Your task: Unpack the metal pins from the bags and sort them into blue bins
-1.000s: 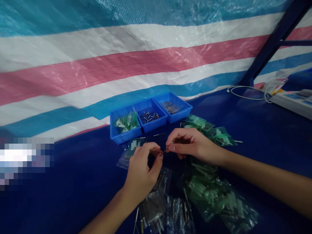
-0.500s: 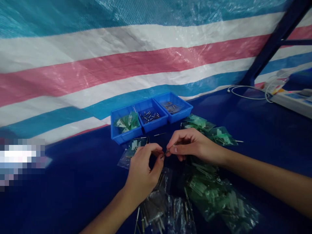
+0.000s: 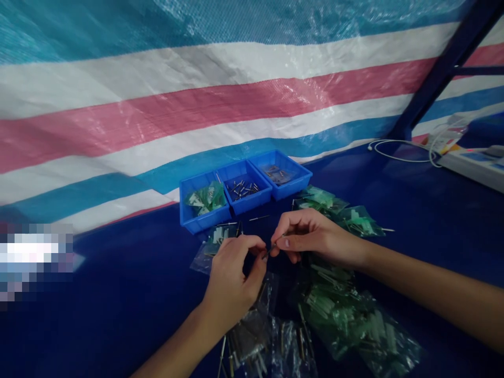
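1. A thin dark rod [image 3: 269,251] sits mid-scene, slanting from near left to far right between the left hand [image 3: 238,270] and the right hand [image 3: 309,233]; it appears raised over the surface [image 3: 129,294].
2. The left hand's thumb and forefinger curl into a narrow pinch at the rod's near-left end.
3. The right hand pinches the far-right part between thumb and forefinger, its other fingers loosely bent. The fingertips hide some of the rod, so its full length is unclear.
4. It looks metallic, so I judge it very light and stiff, unlikely to break under finger pressure.
5. Being slim and probably smooth, it could roll or slip; fingertip pads close to each end, thumb opposing forefinger, should control it best.
6. The clear bags [image 3: 252,336] on the near side and green bags [image 3: 342,315] at near right look soft and slick; an edge offers the easiest hold.
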Motion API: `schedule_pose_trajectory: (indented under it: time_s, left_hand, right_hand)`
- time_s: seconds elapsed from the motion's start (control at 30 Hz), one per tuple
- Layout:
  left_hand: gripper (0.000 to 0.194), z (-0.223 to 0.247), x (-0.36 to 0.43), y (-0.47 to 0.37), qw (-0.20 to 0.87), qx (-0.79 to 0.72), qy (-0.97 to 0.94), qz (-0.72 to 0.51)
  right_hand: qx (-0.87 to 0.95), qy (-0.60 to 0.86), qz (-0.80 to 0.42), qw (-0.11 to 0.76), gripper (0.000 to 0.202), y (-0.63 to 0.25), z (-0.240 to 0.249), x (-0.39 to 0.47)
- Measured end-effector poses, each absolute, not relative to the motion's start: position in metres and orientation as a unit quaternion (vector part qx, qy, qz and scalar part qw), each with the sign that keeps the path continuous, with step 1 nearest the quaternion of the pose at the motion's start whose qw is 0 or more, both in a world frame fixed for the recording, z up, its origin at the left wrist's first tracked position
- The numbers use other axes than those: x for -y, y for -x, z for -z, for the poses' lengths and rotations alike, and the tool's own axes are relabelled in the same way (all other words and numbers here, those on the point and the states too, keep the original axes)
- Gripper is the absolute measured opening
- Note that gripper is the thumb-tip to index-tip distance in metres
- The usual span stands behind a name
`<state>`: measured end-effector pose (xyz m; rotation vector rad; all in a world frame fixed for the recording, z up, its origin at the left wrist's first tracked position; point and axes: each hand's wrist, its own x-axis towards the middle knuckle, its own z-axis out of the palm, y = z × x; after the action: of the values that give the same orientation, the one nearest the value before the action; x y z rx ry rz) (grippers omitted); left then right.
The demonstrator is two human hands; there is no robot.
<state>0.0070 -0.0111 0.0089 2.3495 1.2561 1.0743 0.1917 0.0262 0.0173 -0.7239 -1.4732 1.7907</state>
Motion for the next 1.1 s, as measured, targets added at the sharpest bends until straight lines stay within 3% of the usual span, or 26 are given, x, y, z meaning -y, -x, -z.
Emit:
schedule_pose_trajectory:
  time_s: [0.33,0.57,0.9,1.1]
  left_hand:
    - [0.009,-0.013,0.008,-0.009,0.155,-0.460,-0.790,-0.376]
    - [0.006,-0.011,0.010,-0.009,0.140,-0.456,-0.795,-0.375]
    - [0.008,-0.013,0.009,-0.009,0.143,-0.454,-0.800,-0.367]
    - [0.012,-0.015,0.010,-0.009,0.148,-0.427,-0.813,-0.368]
  right_hand:
    - [0.576,0.226,-0.737,0.273,0.007,-0.183,-0.021,-0.011]
    - [0.603,0.309,-0.614,0.404,0.015,-0.187,-0.020,-0.020]
    - [0.658,0.336,-0.563,0.370,0.021,-0.185,-0.023,-0.016]
    - [0.624,0.313,-0.625,0.348,0.023,-0.186,-0.024,-0.017]
